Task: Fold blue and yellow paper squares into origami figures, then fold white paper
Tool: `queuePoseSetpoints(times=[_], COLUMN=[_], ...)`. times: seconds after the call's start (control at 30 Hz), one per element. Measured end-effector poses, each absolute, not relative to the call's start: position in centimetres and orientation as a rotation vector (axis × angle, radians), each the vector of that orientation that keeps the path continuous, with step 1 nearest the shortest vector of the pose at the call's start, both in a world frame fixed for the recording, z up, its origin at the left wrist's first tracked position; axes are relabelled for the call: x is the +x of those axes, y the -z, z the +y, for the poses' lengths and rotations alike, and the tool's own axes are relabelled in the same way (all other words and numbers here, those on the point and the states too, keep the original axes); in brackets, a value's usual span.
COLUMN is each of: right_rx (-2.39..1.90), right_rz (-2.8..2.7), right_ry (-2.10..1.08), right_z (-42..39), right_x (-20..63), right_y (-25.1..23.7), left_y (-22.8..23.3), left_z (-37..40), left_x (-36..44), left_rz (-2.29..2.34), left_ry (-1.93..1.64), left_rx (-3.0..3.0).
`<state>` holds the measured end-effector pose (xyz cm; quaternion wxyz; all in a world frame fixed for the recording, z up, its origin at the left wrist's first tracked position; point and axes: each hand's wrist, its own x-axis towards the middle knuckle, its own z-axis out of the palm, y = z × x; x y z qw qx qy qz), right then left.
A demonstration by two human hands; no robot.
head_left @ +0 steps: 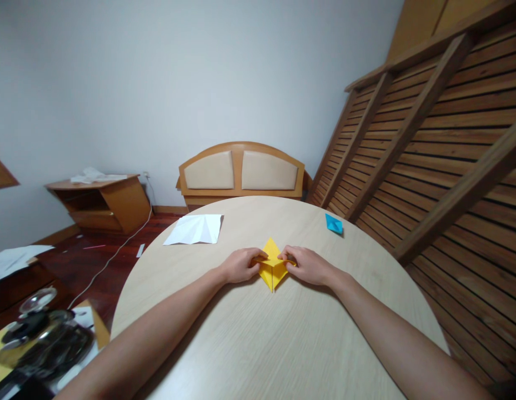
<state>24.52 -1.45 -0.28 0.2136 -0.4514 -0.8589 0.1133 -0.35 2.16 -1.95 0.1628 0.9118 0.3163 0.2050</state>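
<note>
Yellow folded paper [272, 270], edges hidden under fingers: left hand [241, 265] and right hand [306, 265] each pinch it.

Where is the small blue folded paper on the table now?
In the head view, the blue folded paper lies on the round table near its far right edge, beyond the right hand and apart from the yellow paper.

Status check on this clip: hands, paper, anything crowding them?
Left hand and right hand both pinching the yellow folded paper, flat on the round table. White sheet and blue folded piece lie apart, beyond the hands.
</note>
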Motion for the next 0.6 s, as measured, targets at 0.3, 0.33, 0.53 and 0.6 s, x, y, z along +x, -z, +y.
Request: queuePoseSetpoints(times=[0.3, 0.33, 0.53, 0.6], right_rx=[-1.355, -1.359, -1.367, -1.368], right_rz=[-2.33, -2.32, -2.264, -2.258], right_ry=[-0.313, -0.323, -0.364, -0.373], right_z=[-1.2, -1.2, -1.3, -1.3], right_x=[24.4, 24.3, 23.7, 23.6], right_y=[0.6, 0.6, 0.7, 0.7], left_y=[1.5, 1.5, 1.7, 1.7], left_z=[1.4, 1.4, 1.2, 1.2], left_x=[0.5, 0.6, 1.1, 1.2], left_rz=[1.171, 1.205, 1.361, 1.386], left_ry=[-0.681, -0.697, -0.775, -0.766], left_rx=[2.558, 2.548, 2.451, 2.447])
